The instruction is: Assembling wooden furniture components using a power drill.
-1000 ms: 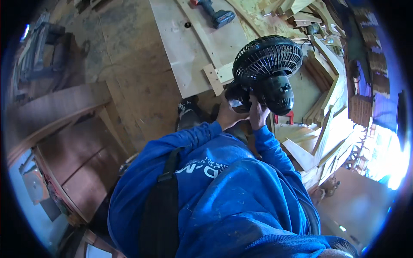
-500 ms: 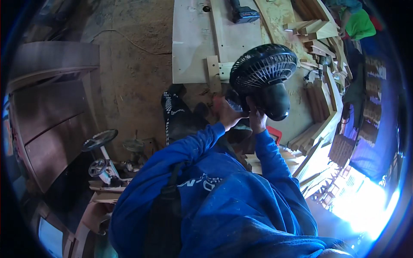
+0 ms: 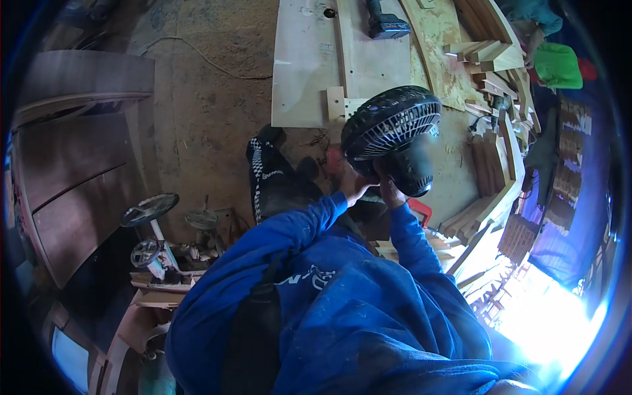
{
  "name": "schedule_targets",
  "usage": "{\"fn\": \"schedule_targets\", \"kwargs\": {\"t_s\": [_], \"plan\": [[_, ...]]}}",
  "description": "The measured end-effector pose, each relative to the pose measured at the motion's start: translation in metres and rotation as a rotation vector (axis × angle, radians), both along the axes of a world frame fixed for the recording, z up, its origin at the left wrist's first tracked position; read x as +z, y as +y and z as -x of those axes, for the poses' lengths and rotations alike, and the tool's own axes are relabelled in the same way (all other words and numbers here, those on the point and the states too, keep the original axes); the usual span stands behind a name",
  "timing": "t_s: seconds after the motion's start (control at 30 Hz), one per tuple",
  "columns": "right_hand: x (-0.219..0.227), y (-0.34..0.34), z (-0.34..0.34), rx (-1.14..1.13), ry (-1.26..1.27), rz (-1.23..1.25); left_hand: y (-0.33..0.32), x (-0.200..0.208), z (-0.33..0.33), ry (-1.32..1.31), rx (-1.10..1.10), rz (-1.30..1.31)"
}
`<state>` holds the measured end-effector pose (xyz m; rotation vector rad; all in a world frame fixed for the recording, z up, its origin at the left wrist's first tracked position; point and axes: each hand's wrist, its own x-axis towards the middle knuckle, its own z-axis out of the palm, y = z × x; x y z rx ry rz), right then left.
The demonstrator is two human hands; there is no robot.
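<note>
A black electric fan with a round wire cage is held in front of me, tilted, its rounded motor housing to the lower right. My right hand is closed on its lower part, just under the housing. Beside it, my left hand is also closed against the fan's underside, with its fingertips hidden behind the cage. The fan's base is mostly out of sight under the hands.
Ahead is a worktable with wooden strips and a cordless power tool. Wooden pieces are stacked to the right, near a person with a green item. A machine with a handwheel stands left. A red object lies beyond my right wrist.
The fan has come slightly lower and left in view, and its cage has turned a little. Both hands keep their hold. The table has shifted rightward in the picture.
</note>
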<state>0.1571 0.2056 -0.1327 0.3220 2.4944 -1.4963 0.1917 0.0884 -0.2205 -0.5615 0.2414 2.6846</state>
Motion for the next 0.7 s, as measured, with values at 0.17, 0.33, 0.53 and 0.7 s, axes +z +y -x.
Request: {"fn": "schedule_targets", "kwargs": {"t_s": [0.17, 0.33, 0.53, 0.7], "plan": [[0.009, -0.006, -0.006, -0.052, 0.023, 0.017, 0.003, 0.018, -0.003, -0.266, 0.005, -0.135], [0.002, -0.001, 0.008, -0.084, -0.137, 0.036, 0.008, -0.003, -0.001, -0.233, -0.056, -0.033], [-0.012, 0.003, 0.013, 0.021, -0.174, -0.111, 0.000, -0.004, 0.004, 0.038, 0.166, -0.062], [-0.047, 0.024, 0.016, 0.417, -0.161, -0.420, 0.005, -0.043, 0.010, -0.049, 0.225, -0.454]]}}
